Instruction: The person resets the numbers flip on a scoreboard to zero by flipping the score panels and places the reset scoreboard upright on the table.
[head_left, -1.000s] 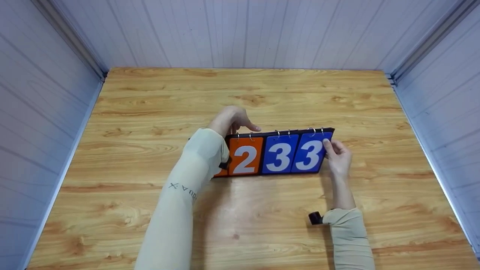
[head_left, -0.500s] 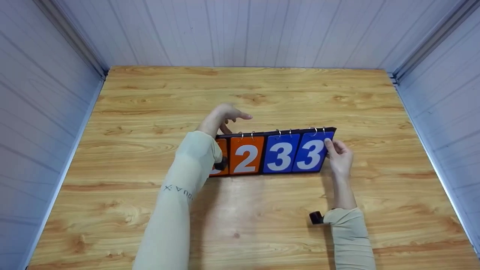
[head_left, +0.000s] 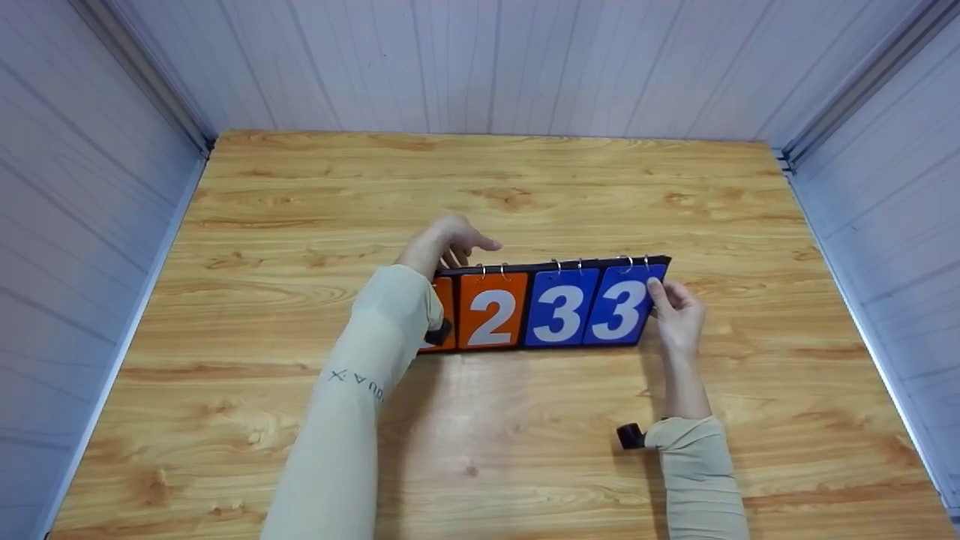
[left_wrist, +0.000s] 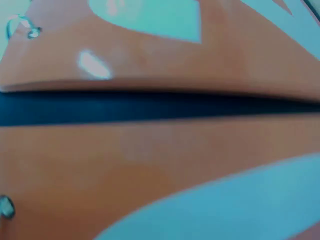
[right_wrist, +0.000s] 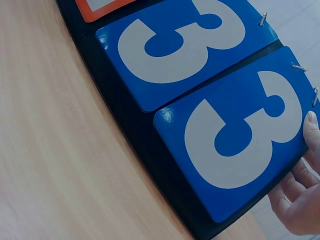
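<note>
Resting on pale sleeves, both forearms stretch forward over a glossy wooden table (head_left: 525,450) with a warm knotted grain. The right hand (head_left: 679,319) lies just beside the right end of a flip scoreboard (head_left: 547,307); its thumb presses on the edge of the last blue card (head_left: 619,306) while the fingers curl behind the black backing, so it pinches that end of the board. The right wrist view shows the thumb tip (right_wrist: 311,122) on the card's smooth, shiny plastic face and the other fingers (right_wrist: 295,200) folded under the dark rim.

The scoreboard stands between the two hands, long and flat, leaning back a little. Its cards are thin rectangles with rounded corners: an orange one (head_left: 491,309) bearing a white 2, then two blue ones each bearing a white 3, and a further orange card mostly hidden by the left sleeve. Small metal rings (head_left: 556,264) hold the cards along the top edge.

Beyond the top left corner of the board the left hand (head_left: 446,240) hovers with fingers loosely spread and pointing right. Whether it touches the top edge cannot be told. The left wrist view is a blur of orange card (left_wrist: 160,160) and a black band.

Farthest off, white ribbed panels (head_left: 480,67) wall the table.
</note>
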